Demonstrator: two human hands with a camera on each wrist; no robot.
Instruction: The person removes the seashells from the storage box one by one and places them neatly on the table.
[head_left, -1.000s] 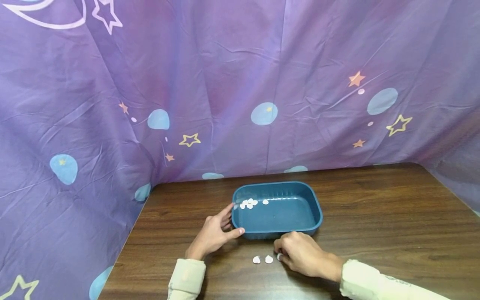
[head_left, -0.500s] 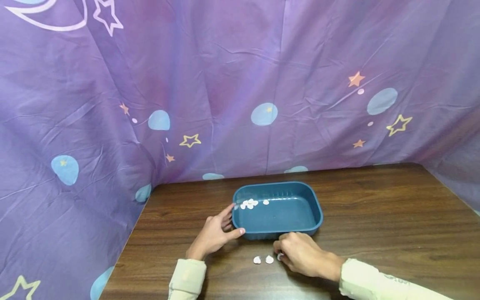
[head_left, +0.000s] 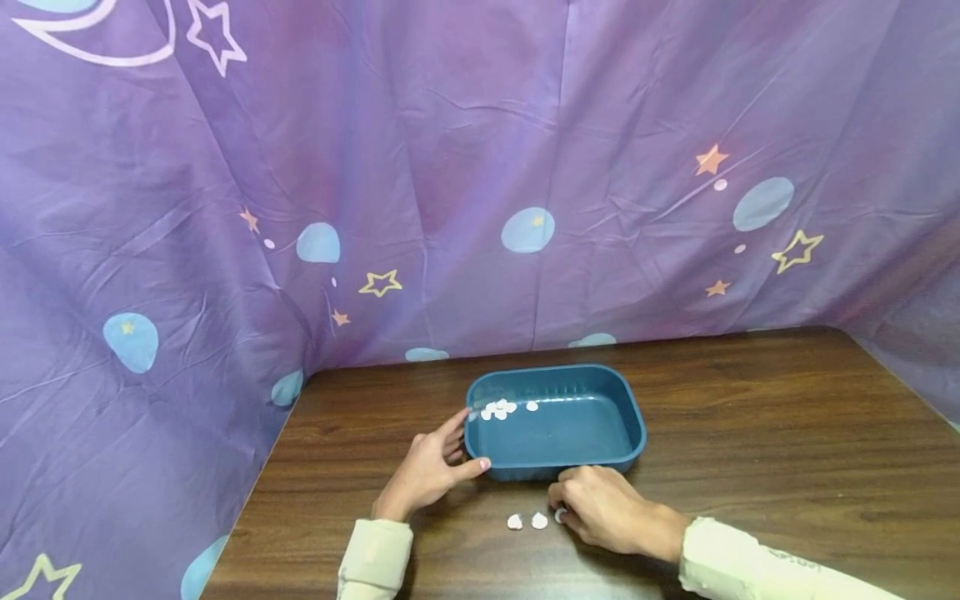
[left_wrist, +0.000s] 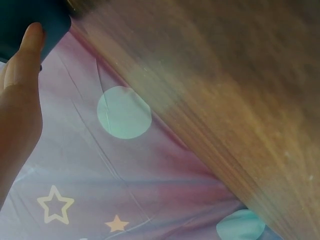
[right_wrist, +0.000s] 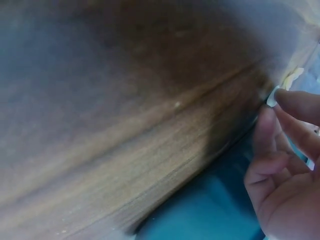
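Note:
A blue plastic basin (head_left: 555,463) stands on the table, with several small white flat pieces (head_left: 500,408) inside at its left. My left hand (head_left: 423,475) rests at its near left corner, thumb on the front rim and fingers against the left side. In the left wrist view, an outstretched finger (left_wrist: 34,37) touches the basin's wall. Just in front of the basin, my right hand (head_left: 603,508) pinches another white piece (right_wrist: 272,96) between thumb and fingertip. Left of that hand lie two more white pieces, one (head_left: 514,522) beside the other (head_left: 539,521).
The dark wood-grain table (head_left: 750,433) extends on both sides of the basin. Behind it and at the left hangs a purple cloth (head_left: 450,167) printed with stars and blue ovals. Light sleeves (head_left: 375,554) cover both forearms.
Hands, basin and white pieces keep their places. Only the head view shifts very slightly.

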